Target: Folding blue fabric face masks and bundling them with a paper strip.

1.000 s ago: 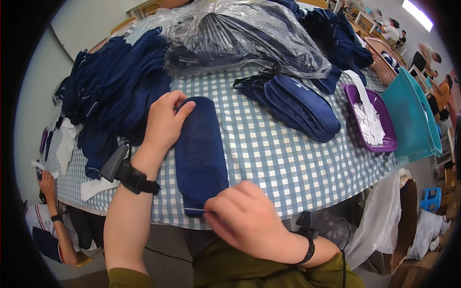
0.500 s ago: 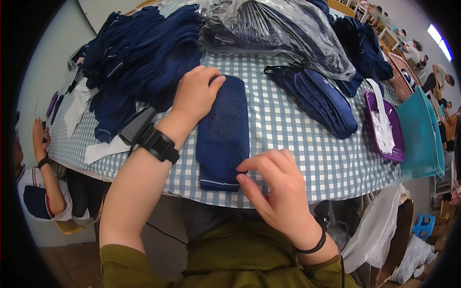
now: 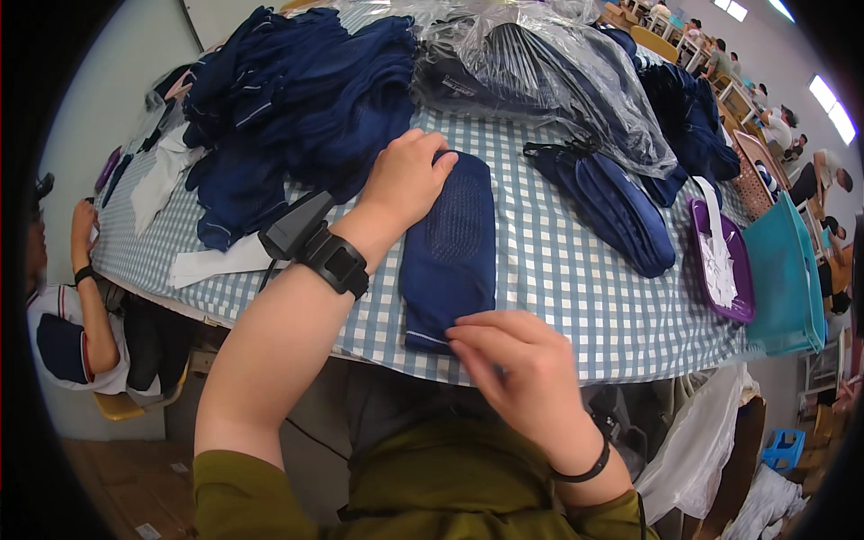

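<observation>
A navy sock [image 3: 450, 256] lies flat and lengthwise before me, with a dotted patch on its upper half and a thin white line across its near end. At its far left corner my left hand [image 3: 407, 180] is closed, thumb and fingertips on the edge; the fabric beneath is hidden. My right hand [image 3: 526, 364] has its thumb and fingers brought together at the near right corner, by the white line. Beyond my left hand is a large heap of navy knitted pieces [image 3: 306, 99]. A bundle of folded navy pieces [image 3: 616, 211] rests to the right.
A checked cloth [image 3: 576, 315] covers the table. Clear plastic bags [image 3: 549, 72] with navy goods lie at the back. On the right stand a purple tray [image 3: 740, 301] of white strips and a teal bin [image 3: 787, 279]. Another person's arm [image 3: 94, 306] shows at far left.
The whole view has shifted, so table things appear farther right. My right fingertips have come in over the sock's near corner, while my left hand stays at its far end.
</observation>
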Motion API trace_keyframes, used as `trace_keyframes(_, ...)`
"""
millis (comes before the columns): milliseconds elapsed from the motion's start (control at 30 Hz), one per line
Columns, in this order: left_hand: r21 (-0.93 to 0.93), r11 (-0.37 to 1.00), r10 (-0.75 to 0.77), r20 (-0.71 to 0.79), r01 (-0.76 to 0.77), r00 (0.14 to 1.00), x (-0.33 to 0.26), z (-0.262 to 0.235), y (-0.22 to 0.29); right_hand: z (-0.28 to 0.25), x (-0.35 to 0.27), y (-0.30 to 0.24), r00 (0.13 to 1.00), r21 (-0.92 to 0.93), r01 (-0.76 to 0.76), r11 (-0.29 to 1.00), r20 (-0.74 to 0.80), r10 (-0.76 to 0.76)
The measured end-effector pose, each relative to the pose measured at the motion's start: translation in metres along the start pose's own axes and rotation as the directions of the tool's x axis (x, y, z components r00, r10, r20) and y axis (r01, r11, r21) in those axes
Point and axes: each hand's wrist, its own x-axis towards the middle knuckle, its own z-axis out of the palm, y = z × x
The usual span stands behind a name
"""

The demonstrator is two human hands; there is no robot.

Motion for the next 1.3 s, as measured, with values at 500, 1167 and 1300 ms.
trace_keyframes(500,0.001,0.999,0.042,0.013,-0.042,0.999,0.003,0.003,-0.006,0.040,0.051,0.018,0.921,-0.156,0.188,0.970,0.371,-0.118)
trace_keyframes(1167,0.021,0.974,0.223,0.133,-0.227,0.966,-0.030,-0.099,0.085,-0.025,-0.020,0.018,0.925,-0.121,-0.259,0.958,-0.315,0.210)
trace_keyframes(1300,0.146,0.905,0.388,0.095,-0.398,0.917,-0.071,-0.098,0.085,-0.018,-0.026,0.027,0.922,-0.094,-0.238,0.967,-0.336,0.195)
